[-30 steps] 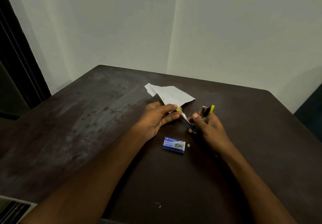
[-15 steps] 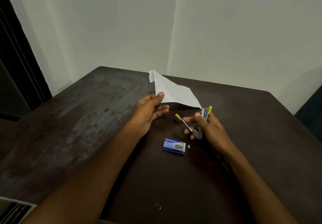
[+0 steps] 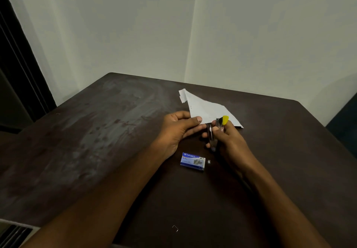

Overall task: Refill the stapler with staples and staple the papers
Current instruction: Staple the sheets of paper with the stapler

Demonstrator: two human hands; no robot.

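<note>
Item: papers [image 3: 208,110], pinched by L hand [image 3: 177,130] over worktop [image 3: 116,131], corner near stapler [image 3: 218,125] gripped in R hand [image 3: 229,141]. Risk: loose pinch, sheets shift, staple misses corner or jams.

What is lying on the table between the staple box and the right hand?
A small loose clump of staples lies there, just right of the staple box and apart from the right hand, as the head view shows.
</note>
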